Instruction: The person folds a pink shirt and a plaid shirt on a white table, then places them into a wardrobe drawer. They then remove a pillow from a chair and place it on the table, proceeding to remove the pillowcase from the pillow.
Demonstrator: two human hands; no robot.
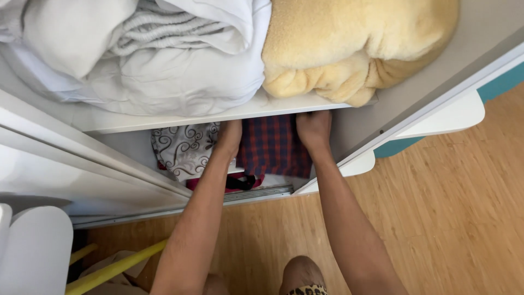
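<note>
Reaching under the shelf [180, 117], left hand [230, 135] and right hand [313, 129] flank plaid cloth [271, 145]

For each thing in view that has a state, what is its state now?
Left hand: on the plaid cloth's left edge; grip hidden.
Right hand: on its right edge; grip hidden.
Plaid cloth: folded, under the shelf.
Yellow blanket: folded on the shelf.
White bedding: bundled on the shelf.
</note>
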